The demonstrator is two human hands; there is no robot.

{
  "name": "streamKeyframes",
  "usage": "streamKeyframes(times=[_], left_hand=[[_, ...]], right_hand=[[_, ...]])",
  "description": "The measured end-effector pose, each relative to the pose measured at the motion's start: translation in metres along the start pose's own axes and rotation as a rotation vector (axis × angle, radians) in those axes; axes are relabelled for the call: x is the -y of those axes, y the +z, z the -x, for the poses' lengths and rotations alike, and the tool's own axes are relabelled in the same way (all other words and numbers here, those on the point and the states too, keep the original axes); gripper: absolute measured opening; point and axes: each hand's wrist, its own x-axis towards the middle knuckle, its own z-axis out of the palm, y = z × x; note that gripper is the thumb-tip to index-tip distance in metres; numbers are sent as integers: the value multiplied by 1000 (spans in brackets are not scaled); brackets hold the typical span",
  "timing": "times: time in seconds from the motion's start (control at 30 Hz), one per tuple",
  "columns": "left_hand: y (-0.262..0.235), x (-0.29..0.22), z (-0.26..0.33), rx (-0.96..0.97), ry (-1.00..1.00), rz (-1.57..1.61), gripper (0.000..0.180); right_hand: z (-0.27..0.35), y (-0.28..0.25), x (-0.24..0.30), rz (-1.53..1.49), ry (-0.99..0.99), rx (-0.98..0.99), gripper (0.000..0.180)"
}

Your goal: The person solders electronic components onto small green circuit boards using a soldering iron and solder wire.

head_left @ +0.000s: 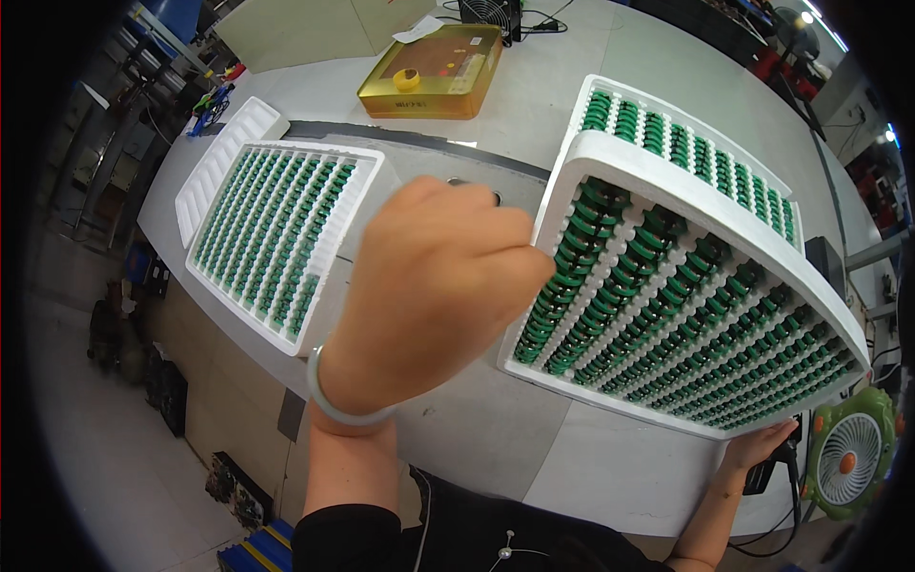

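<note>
Hands grip one white foam tray (620, 162) of green ring parts, lifted and tilted at centre right of the frame. Left hand (434, 286), fingers curled shut, clamps the tray's left edge at frame centre; pale bangle (329, 405) on that wrist. Right hand (758, 446) holds the tray's lower right corner, fingers under the foam. Second full tray (367, 186) lies flat on grey table (496, 439), upper left. Yellow box (434, 71) at top centre. Green fan (851, 464) lower right.
</note>
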Motion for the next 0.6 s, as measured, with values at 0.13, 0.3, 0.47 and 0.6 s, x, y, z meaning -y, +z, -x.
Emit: streamKeyframes(times=[0.13, 0.3, 0.47, 0.6], left_hand=[[4, -9, 11, 43, -3, 49, 18], [31, -15, 17, -187, 73, -191, 17], [36, -10, 18, -242, 109, -188, 16], [29, -1, 20, -179, 127, -151, 18]], right_hand=[[-2, 1, 0, -7, 16, -33, 52], [-4, -2, -2, 4, 3, -7, 49], [-6, -7, -2, -14, -17, 12, 48], [-12, -18, -6, -23, -33, 92, 48]])
